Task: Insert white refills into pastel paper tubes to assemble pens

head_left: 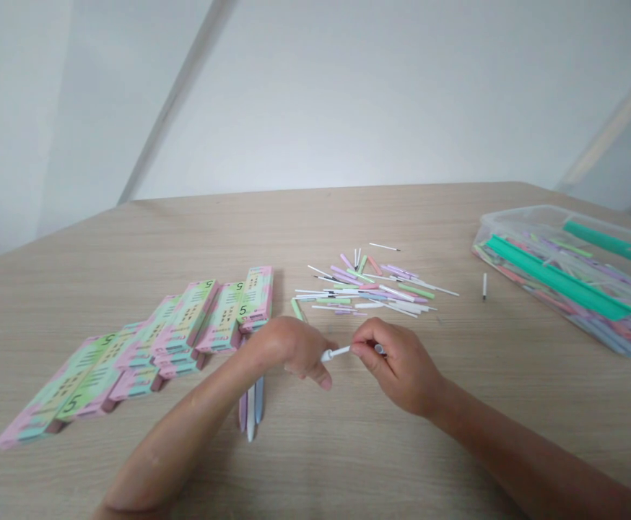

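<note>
My left hand and my right hand meet near the middle of the wooden table. Between them runs a thin white pen part, pinched at both ends. The right hand's fingers are curled around its end, where a small bluish piece shows. The left hand's fingers are closed too, thumb pointing down. Just beyond the hands lies a scattered pile of pastel pen parts and thin refills. Under my left forearm lie three pastel pens side by side.
A fanned row of flat pastel boxes lies at the left. A clear plastic bin of pastel parts with green strips stands at the right. One stray refill lies between pile and bin. A pale wall rises behind.
</note>
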### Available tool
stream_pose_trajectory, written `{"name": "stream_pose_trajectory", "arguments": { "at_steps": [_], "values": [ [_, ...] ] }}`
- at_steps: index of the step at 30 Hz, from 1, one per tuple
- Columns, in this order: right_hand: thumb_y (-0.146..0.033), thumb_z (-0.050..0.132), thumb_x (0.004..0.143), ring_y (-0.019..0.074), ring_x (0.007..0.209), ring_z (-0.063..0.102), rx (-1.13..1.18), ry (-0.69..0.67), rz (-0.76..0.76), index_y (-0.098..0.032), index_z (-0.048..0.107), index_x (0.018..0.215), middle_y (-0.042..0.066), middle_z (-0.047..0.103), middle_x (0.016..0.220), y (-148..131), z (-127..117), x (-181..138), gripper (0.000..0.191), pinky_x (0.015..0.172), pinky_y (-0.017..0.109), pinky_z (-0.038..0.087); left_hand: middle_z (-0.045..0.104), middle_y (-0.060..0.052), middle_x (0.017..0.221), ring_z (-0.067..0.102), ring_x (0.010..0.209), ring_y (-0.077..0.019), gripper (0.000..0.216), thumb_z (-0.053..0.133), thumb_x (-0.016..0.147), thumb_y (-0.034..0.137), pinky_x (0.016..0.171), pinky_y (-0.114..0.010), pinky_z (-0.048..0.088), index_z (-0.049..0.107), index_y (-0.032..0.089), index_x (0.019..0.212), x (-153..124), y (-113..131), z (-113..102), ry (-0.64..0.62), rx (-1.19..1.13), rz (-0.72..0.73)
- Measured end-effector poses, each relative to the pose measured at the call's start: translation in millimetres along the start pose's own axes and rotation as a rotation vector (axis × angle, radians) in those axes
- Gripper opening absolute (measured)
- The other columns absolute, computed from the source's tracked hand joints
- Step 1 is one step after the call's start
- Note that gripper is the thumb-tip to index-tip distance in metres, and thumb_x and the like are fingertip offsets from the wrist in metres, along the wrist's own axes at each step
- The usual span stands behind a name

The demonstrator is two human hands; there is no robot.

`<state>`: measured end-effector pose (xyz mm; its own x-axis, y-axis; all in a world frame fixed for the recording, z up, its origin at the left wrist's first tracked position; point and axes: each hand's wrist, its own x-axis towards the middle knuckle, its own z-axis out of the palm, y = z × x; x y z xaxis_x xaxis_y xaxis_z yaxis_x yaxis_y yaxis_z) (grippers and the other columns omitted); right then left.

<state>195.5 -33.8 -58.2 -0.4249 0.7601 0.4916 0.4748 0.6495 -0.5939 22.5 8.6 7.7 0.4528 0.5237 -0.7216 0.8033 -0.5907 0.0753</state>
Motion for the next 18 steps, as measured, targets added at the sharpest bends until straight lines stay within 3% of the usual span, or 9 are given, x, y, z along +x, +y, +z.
{"name": "stream_pose_trajectory", "arguments": {
  "at_steps": [6,11,14,18],
  "values": [
    [-0.027,0.046,0.09,0.0128,0.064,0.052,-0.004,0.011,-0.074,-0.02,0.051,0.082,0.001,0.058,0.071,-5.2,7.3,-2.7,0.012,0.06,0.025,0.037,0.064,-0.009,0.114,0.059,0.1,-0.0306,0.067,0.063,0.072,0.052,0.077,-0.035,0.045,0.044,0.03,0.132,3.4,-0.5,3.9,0.045,0.014,-0.028],
    [-0.029,0.046,0.089,0.0127,0.062,0.052,0.01,0.012,-0.026,-0.02,0.05,0.082,0.0,0.058,0.069,-1.5,8.8,-2.9,0.012,0.058,0.025,0.037,0.065,-0.009,0.113,0.059,0.098,-0.0295,0.065,0.061,0.074,0.051,0.075,-0.033,0.045,0.043,0.03,0.133,-0.4,-0.8,1.8,0.046,0.018,-0.023],
    [-0.03,0.05,0.087,0.013,0.066,0.056,0.078,-0.001,0.0,-0.021,0.05,0.092,0.001,0.061,0.074,-0.1,6.8,-3.8,0.01,0.061,0.025,0.04,0.067,-0.009,0.108,0.061,0.093,-0.0284,0.061,0.057,0.078,0.048,0.073,-0.033,0.045,0.042,0.028,0.133,-4.5,-2.7,-1.4,0.044,-0.002,0.021],
    [-0.031,0.058,0.083,0.0125,0.069,0.057,0.17,-0.049,-0.001,-0.022,0.044,0.112,0.001,0.063,0.084,4.3,1.1,-2.8,0.034,0.063,0.024,0.043,0.069,-0.011,0.101,0.063,0.086,-0.0279,0.059,0.058,0.079,0.044,0.07,-0.033,0.046,0.043,0.024,0.133,-8.9,-7.2,-3.3,0.037,-0.042,0.049]
  ]
}}
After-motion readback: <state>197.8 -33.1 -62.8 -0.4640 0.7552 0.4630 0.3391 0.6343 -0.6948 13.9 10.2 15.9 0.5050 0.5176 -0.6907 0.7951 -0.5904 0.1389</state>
